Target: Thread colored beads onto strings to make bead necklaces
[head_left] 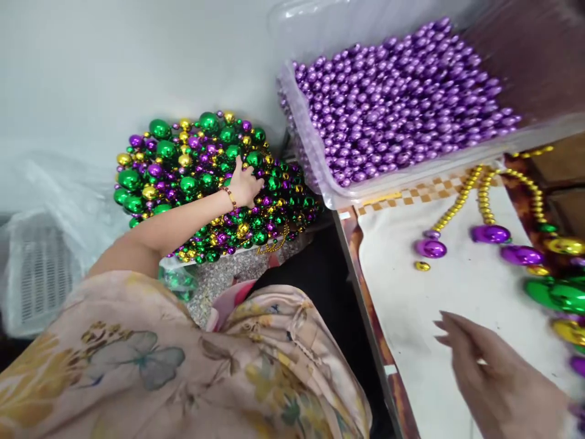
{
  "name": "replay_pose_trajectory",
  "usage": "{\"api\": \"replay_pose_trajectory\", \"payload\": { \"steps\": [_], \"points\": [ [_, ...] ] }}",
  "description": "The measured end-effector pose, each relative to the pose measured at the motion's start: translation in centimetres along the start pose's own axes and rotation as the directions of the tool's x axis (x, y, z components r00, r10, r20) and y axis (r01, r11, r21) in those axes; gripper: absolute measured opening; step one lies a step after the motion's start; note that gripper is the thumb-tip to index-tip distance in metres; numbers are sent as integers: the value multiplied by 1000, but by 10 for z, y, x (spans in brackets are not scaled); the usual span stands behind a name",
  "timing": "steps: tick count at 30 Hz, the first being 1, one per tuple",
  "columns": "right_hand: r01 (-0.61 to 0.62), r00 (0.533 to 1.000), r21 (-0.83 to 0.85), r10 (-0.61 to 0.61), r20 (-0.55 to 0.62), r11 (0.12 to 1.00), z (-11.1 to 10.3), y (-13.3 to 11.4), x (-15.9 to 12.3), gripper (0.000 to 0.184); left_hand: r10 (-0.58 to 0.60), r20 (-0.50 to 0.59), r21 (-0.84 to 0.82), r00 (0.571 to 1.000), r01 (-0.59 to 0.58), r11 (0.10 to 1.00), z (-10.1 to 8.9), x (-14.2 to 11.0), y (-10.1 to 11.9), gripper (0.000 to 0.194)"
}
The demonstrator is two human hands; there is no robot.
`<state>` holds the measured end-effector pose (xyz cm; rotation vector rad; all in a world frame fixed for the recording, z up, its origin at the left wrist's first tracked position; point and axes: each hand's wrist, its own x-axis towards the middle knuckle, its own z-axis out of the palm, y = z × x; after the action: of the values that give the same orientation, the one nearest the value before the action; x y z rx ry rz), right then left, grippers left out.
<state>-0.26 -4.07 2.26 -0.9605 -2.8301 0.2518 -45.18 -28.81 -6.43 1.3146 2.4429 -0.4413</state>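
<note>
My left hand reaches out to the side and lies on a big heap of shiny bead necklaces in green, purple and gold. Its fingers are spread over the beads; nothing shows gripped in them. Above the white cloth on the table, my right hand is slightly blurred, its fingers loosely extended and no object visible in them. Beyond it lies a partly strung necklace with gold beads, purple beads and large green beads. A single small gold bead rests on the cloth.
A clear plastic bin full of loose purple beads stands at the table's far end. On the left is a white slatted basket beside clear plastic sheeting. The table's edge runs close by my leg.
</note>
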Motion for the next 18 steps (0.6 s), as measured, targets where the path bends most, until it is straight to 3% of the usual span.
{"api": "replay_pose_trajectory", "payload": {
  "steps": [2,4,6,9,11,12,15,18],
  "points": [
    [128,987,140,-140,79,982,8,-30,16,29,-40,-71,-77,997,34,996,5,-22,-5,43],
    [210,940,318,-280,195,925,24,-63,29,29,-95,-170,-161,981,67,985,11,-40,-12,20],
    [212,877,446,-370,305,870,50,-99,45,30,-146,-283,-228,948,82,970,17,-54,-21,27],
    [86,794,600,-419,441,795,104,-156,78,24,-202,-390,-250,898,108,962,22,-71,-36,39],
    [-136,781,654,-326,533,744,141,-188,102,20,-226,-416,-218,881,145,965,24,-78,-44,39],
    [-172,781,657,-305,545,734,158,-202,113,25,-236,-424,-209,874,159,965,24,-81,-48,38],
    [-274,758,632,-242,606,725,200,-233,135,36,-260,-431,-210,864,184,960,24,-84,-55,31],
    [-422,717,594,-149,681,685,229,-253,136,47,-278,-428,-165,860,228,959,24,-81,-54,26]
  ]
}}
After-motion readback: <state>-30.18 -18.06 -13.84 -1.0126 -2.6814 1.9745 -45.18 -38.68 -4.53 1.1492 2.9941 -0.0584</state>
